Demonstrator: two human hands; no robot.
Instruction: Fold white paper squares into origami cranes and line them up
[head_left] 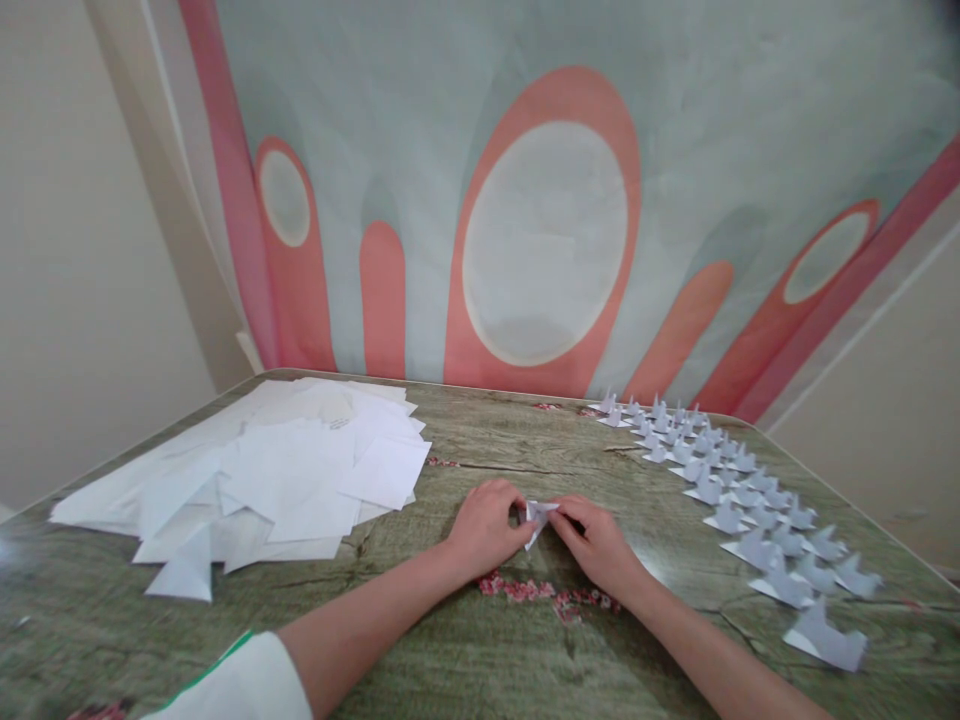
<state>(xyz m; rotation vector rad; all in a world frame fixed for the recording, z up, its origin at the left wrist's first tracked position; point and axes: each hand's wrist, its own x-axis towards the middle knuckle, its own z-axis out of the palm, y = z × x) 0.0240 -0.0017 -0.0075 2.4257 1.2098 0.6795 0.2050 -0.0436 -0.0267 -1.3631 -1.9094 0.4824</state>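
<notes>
worktop (480, 650) green marbled | loose sheet pile (285, 480) far left | folded figures (750, 500) in rows, right | left hand (486, 528) and right hand (596, 545) both pinching small folded paper (537, 518) at centre, on worktop | risk: a slipping pinch could skew the crease

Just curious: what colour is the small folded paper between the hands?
White, seen in the head view: folded paper.

White paper sheets (300, 470); green-grey marbled table (465, 660); pink-arched mural (547, 230)
</notes>
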